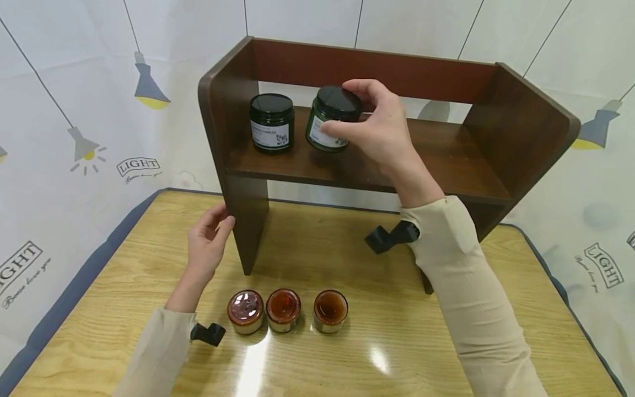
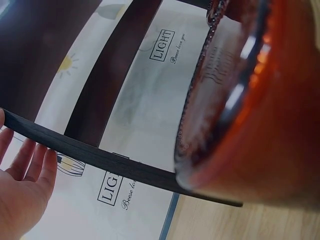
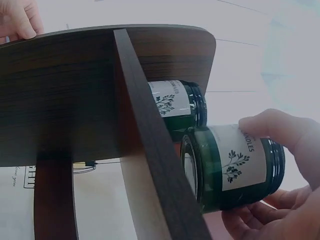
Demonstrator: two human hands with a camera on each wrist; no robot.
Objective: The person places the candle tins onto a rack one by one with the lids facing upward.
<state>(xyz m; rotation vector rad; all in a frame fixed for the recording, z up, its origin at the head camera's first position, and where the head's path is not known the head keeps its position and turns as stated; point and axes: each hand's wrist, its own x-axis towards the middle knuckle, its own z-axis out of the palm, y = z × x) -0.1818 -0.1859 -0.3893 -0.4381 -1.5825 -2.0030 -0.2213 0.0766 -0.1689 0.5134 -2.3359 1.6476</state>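
Observation:
My right hand [image 1: 384, 124] grips a dark green candle jar [image 3: 235, 167] with a black lid and white label, thumb across the label and fingers round the other side. The jar is slightly tilted over the upper board of a dark brown wooden shelf [image 1: 367, 179]; whether its base touches the board I cannot tell. Beside it, to the left, a matching candle jar [image 1: 272, 124] stands upright on that board. My left hand [image 1: 207, 242] holds the edge of the shelf's left side panel [image 2: 115, 160], thumb on one face and fingers on the other.
Below, on the wooden table [image 1: 397, 353], stand three amber glass jars: a left one [image 1: 246, 311], a middle one [image 1: 283, 310] and a right one [image 1: 330, 311]. They lie close to my left forearm. A printed white curtain [image 1: 188, 55] hangs behind the shelf.

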